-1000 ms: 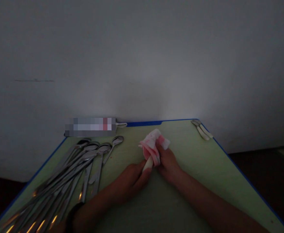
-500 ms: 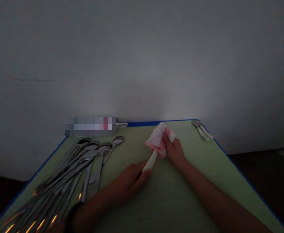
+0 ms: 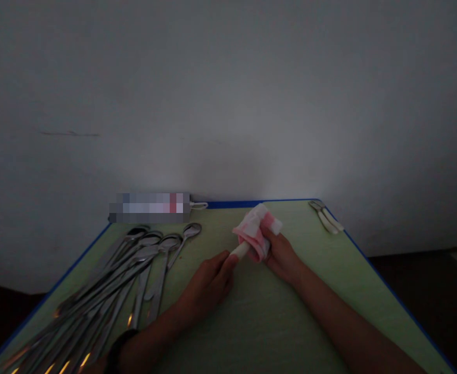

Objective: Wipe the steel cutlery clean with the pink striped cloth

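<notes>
My left hand (image 3: 208,283) pinches the white handle (image 3: 239,251) of a utensil near the middle of the green table (image 3: 275,322). My right hand (image 3: 282,254) grips a pink and white cloth (image 3: 256,232) wrapped round the utensil's far end, which is hidden inside the cloth. The two hands sit close together, with the handle bridging them.
Several metal spoons (image 3: 134,270) lie fanned out on the left of the table. Two white-handled utensils (image 3: 327,216) rest at the far right corner. A blurred flat object (image 3: 150,207) sits at the far edge against the grey wall. The table has a blue rim (image 3: 372,262).
My right hand slid the cloth away along the utensil, baring more of the handle, then drew back a little. My left hand shifted forward on the handle.
</notes>
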`<state>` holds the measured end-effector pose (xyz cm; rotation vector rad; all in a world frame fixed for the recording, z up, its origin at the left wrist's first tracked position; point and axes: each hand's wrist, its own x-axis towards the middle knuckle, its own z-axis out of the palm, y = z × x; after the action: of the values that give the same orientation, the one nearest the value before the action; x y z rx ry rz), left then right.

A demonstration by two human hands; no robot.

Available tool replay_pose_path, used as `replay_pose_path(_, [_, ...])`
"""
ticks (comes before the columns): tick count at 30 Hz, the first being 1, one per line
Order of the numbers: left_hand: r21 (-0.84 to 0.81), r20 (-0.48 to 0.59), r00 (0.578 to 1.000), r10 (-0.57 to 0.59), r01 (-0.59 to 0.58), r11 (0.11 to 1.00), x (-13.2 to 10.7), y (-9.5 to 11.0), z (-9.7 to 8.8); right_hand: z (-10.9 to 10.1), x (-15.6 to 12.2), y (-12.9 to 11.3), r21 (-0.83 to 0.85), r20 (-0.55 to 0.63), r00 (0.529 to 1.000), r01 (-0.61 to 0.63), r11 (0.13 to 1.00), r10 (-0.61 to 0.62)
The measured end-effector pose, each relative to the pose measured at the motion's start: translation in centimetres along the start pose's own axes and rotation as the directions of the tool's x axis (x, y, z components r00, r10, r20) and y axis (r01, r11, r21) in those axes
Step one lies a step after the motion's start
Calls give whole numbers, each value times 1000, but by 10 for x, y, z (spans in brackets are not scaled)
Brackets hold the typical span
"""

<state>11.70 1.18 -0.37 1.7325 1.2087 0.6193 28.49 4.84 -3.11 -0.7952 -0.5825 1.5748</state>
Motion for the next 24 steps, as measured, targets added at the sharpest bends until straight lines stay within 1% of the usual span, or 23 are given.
replay_pose_path(2, [-13, 22, 1000, 13, -13, 1000, -2, 1, 1, 0, 1, -1, 26, -24, 1000, -4, 1000, 5])
replay_pose_path(6, [-16, 88, 992, 89, -88, 996, -6, -1, 3, -1, 2, -3, 36, -27, 999, -35, 999, 36])
replay_pose_path(10, [6, 129, 986, 110, -112, 994, -6, -3, 2, -1, 2, -3, 27, -17, 998, -59, 998, 60])
replay_pose_path(15, [-16, 116, 989, 91, -89, 996, -4, -2, 2, 1, 2, -5, 19, -7, 999, -51, 999, 51])
replay_pose_path(18, [-49, 79, 995, 67, -64, 997, -4, -5, 4, 2, 0, -6, -12, -6, 999, -39, 999, 39])
replay_pose_path(20, [-96, 48, 997, 65, -60, 994, -4, -9, 7, 1, -1, -5, -45, 32, 999, -24, 999, 26])
replay_pose_path(22, [-136, 25, 998, 65, -61, 989, -4, -11, 8, 0, -2, -3, -92, 126, 992, -14, 996, 25])
replay_pose_path(24, [-159, 4, 997, 71, -70, 985, -5, -11, 9, -2, -4, -2, -162, 231, 972, -7, 987, 45])
